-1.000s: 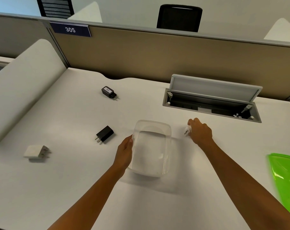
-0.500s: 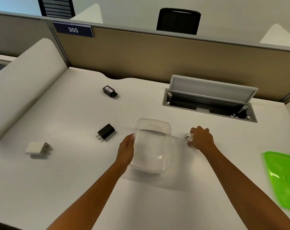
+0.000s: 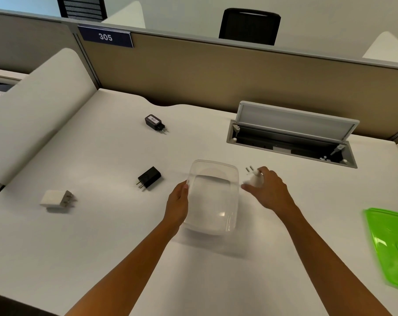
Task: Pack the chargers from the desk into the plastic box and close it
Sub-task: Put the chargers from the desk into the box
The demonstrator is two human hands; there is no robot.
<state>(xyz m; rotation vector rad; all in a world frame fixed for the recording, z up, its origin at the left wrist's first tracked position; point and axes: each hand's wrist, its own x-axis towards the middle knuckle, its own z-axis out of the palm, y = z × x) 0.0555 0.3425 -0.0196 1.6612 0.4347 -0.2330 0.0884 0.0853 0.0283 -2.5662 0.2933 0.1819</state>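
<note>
A clear plastic box stands open and empty in the middle of the white desk. My left hand grips its left wall. My right hand holds a small white charger just right of the box rim, lifted off the desk, prongs pointing up and away. Left of the box lies a black charger. Another black charger with a label lies farther back. A white charger rests at the far left. The green lid lies at the right edge.
An open cable hatch is sunk into the desk behind my right hand. A tan partition closes the back, and a white divider runs along the left side.
My right hand closed on the white charger on the desk and lifted it up toward the box rim. My left hand stayed on the box.
</note>
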